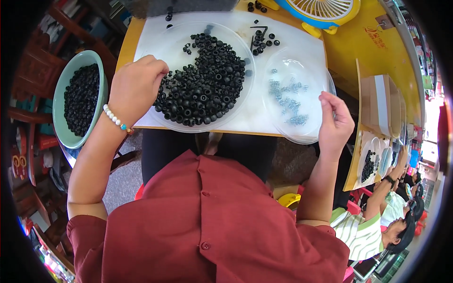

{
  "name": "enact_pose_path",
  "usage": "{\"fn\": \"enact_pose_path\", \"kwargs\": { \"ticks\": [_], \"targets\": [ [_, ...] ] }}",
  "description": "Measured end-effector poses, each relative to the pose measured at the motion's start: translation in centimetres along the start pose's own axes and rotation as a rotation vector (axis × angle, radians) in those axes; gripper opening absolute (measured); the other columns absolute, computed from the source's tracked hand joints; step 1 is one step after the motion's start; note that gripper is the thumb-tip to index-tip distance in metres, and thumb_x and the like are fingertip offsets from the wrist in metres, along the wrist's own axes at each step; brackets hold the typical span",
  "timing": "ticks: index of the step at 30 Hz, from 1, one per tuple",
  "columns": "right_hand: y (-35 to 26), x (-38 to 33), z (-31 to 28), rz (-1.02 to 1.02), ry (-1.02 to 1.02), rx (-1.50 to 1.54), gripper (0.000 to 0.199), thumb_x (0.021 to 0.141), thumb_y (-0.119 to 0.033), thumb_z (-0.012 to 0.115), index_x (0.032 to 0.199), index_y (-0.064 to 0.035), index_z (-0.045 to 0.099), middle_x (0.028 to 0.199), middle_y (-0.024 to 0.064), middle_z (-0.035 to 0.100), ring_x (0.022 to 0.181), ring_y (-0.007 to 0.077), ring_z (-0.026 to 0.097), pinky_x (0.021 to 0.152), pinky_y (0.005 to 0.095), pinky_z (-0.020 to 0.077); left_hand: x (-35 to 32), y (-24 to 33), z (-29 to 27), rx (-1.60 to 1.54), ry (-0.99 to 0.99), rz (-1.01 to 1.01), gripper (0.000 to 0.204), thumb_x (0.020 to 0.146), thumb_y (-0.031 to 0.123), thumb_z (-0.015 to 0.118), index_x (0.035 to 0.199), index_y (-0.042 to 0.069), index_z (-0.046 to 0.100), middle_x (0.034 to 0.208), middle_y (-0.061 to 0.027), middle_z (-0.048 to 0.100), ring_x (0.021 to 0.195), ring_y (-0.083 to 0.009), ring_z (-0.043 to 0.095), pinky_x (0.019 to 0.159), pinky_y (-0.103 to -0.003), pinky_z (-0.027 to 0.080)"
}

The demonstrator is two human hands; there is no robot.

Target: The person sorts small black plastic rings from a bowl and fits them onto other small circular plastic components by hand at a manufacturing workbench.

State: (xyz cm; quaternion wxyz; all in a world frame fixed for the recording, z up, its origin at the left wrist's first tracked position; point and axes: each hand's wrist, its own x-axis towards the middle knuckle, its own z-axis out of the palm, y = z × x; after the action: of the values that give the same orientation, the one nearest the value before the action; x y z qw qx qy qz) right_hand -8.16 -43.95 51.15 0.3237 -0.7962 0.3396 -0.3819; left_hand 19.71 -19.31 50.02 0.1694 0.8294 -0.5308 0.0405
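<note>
My left hand (136, 87), with a bead bracelet at the wrist, rests on the left rim of a clear plastic tray (177, 38), fingers curled into the pile of small black ring-shaped parts (205, 82). Whether it pinches a part is hidden. My right hand (336, 120) hovers at the right edge of a second clear tray (306, 137) that holds several small silvery screws (287, 96); its fingers are bent together and whatever they hold is too small to see.
Both trays lie on a white sheet (257, 115) over a yellow table (363, 52). A green bowl (63, 87) of black parts stands at my left. Loose black parts (263, 41) and a blue-yellow fan (323, 12) lie farther back. Another person (391, 207) works at the right.
</note>
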Motion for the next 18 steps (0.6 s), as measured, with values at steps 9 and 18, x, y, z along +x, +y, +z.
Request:
{"fn": "enact_pose_path", "kwargs": {
  "ticks": [9,18],
  "targets": [
    [2.0,1.1,2.8,0.082,-0.32,-0.359,0.012,0.076,-0.007,0.064,0.087,-0.0026,0.066,0.081,0.0119,0.064,0.069,0.0224,0.059,0.067,0.03,0.0461,-0.3,-0.7,-0.4,0.005,-0.135,0.008,0.008,0.073,0.004,0.059,0.08,0.005,0.063,0.077,-0.0101,0.06,0.074,-0.0303,0.059,0.066,-0.039,0.047],
    [3.3,1.1,1.8,0.092,-0.238,-0.274,0.009,0.077,-0.004,0.063,0.086,-0.0002,0.061,0.077,0.0083,0.063,0.068,0.0159,0.059,0.067,0.0273,0.0464,-0.6,-1.8,-2.6,0.079,0.062,0.005,0.005,0.072,0.01,0.063,0.075,0.011,0.067,0.075,-0.0024,0.064,0.078,-0.0225,0.056,0.07,-0.036,0.04]
  ]
}}
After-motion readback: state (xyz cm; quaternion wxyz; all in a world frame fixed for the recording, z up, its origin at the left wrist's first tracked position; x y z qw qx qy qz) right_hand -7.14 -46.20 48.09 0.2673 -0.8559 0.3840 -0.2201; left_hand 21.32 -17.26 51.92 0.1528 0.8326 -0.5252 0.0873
